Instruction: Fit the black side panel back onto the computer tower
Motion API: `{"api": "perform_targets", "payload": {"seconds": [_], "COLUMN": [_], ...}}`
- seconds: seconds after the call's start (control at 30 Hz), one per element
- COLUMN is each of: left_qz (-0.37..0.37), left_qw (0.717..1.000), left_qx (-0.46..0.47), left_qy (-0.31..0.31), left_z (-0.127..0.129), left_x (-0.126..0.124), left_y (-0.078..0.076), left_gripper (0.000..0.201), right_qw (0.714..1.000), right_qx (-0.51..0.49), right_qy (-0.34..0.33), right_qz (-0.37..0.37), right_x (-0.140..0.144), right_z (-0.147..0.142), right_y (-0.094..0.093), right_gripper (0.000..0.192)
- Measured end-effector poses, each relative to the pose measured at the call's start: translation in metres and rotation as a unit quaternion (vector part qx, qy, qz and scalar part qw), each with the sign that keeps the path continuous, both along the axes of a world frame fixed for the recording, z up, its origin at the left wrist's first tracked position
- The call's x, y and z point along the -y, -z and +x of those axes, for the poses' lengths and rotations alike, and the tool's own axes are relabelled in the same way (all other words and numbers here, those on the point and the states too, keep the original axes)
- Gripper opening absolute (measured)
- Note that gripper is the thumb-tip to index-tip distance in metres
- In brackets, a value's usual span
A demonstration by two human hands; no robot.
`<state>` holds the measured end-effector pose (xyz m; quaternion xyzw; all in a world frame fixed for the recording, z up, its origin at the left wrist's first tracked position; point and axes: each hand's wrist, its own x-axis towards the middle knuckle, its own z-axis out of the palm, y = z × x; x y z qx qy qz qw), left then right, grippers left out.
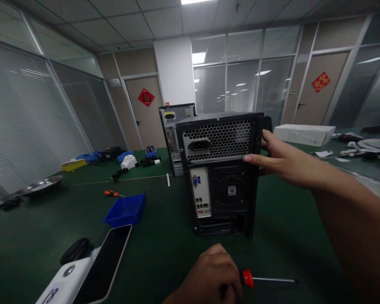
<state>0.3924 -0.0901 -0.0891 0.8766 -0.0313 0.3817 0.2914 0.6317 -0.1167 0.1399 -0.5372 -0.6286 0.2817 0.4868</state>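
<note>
A black desktop computer case point(221, 169) stands upright with its back panel facing me. The panel shows a honeycomb power supply grille and a port plate point(201, 194). Gripping the case's right edge, my right hand point(278, 158) has its thumb on the back panel and its other fingers partly hidden around the side. Low in front of the case, my left hand point(213, 274) is closed around a screwdriver point(250, 278) with a red and black handle. The screwdriver's shaft points right, just above the table; whether it touches the surface I cannot tell.
Behind stands a second computer case point(177, 122). On the green table point(158, 253) are a blue tray point(125, 211), an orange screwdriver point(111, 193), a phone point(104, 266), a white device point(66, 278), a metal bowl point(44, 185) and a white box point(304, 134).
</note>
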Motion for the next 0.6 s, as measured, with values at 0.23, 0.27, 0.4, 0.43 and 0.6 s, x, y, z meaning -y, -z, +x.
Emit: {"api": "perform_targets", "payload": {"seconds": [0.23,0.27,0.4,0.43,0.6], "left_qz": [0.004,0.006,-0.002,-0.002,0.006], "left_qw": [1.000,1.000,1.000,1.000,1.000], "left_qx": [0.000,-0.002,-0.012,-0.014,-0.016], "left_qy": [-0.011,-0.014,-0.021,-0.021,-0.022], "left_z": [0.001,0.001,0.001,0.001,-0.001], "left_x": [0.002,0.002,0.002,0.002,0.001], "left_y": [-0.003,-0.004,-0.004,-0.004,-0.004], "left_gripper": [0.019,0.019,0.019,0.019,0.021], "right_qw": [1.000,1.000,0.999,0.998,0.997], "right_qx": [0.006,0.016,0.047,0.051,0.069], "right_qy": [-0.012,-0.010,0.007,0.009,0.014], "right_qz": [-0.014,-0.009,0.025,0.033,0.045], "right_x": [-0.004,-0.005,-0.007,-0.008,-0.010], "right_z": [0.008,0.010,0.016,0.017,0.020], "right_y": [0.003,0.003,0.007,0.007,0.008], "right_gripper": [0.092,0.092,0.090,0.090,0.084]}}
